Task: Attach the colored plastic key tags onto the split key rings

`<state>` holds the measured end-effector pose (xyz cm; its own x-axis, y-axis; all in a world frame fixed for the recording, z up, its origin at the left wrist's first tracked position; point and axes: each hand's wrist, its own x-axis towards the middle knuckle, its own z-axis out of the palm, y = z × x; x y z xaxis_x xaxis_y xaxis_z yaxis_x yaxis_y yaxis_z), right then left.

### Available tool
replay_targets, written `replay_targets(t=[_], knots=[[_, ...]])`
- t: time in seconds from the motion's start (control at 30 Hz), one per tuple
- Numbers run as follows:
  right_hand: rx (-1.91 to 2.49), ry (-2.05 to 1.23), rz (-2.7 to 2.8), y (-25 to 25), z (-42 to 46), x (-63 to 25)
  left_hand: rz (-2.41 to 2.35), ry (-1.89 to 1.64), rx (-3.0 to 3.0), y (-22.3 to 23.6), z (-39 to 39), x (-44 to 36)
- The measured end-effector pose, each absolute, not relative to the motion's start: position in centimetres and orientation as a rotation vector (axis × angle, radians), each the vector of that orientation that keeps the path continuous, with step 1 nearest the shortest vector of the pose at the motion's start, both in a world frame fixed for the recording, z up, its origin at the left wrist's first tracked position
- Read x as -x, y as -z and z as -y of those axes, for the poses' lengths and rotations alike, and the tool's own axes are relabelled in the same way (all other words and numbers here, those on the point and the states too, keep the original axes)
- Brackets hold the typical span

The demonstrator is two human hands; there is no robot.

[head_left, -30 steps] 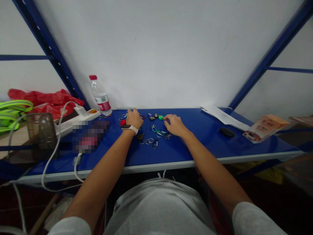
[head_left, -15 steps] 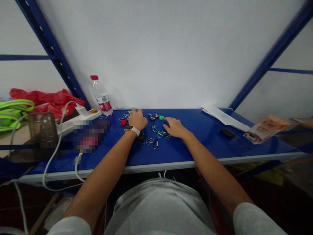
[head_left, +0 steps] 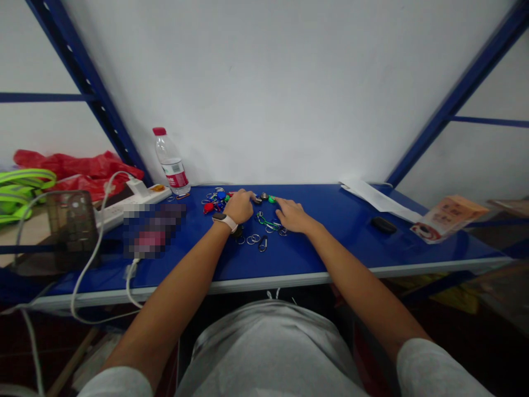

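A scatter of key rings and small key fobs lies on the blue shelf board [head_left: 322, 248]. My left hand [head_left: 239, 206], with a white watch at the wrist, rests knuckles up among them, its fingers curled over a small fob near the back. What they pinch is hidden. To its left lie a red fob [head_left: 209, 208] and a blue fob [head_left: 221, 195]. My right hand [head_left: 291, 214] lies flat, fingers stretched toward a green fob [head_left: 271, 199]. A green carabiner [head_left: 268, 222] sits between my hands, and loose metal rings [head_left: 253, 239] lie nearer to me.
A water bottle [head_left: 170, 162] stands at the back left beside a white power strip [head_left: 124, 205] with cables. A dark mesh box [head_left: 70, 226] is further left. At the right are papers [head_left: 376, 197], a small black object [head_left: 383, 224] and an orange carton [head_left: 448, 216].
My left hand has slid right, from over the red and blue fobs toward the fobs at the middle, uncovering those on the left. My right hand has barely shifted.
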<state>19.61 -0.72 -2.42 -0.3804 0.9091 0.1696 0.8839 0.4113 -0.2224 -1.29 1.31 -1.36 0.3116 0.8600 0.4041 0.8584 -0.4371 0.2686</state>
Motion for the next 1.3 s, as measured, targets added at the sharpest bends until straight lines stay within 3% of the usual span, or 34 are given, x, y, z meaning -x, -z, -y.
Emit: replay_targets(t=[0.83,1.3], knots=[[1.344,-0.087,2.288,2.4,0.1,-19.9,-1.311,-0.795,-2.709,1.5,-1.5,1.1],[1.264,-0.260,2.313,1.7,0.8,-19.4,-1.250,-0.658,-2.753,1.4,-0.9,0.8]])
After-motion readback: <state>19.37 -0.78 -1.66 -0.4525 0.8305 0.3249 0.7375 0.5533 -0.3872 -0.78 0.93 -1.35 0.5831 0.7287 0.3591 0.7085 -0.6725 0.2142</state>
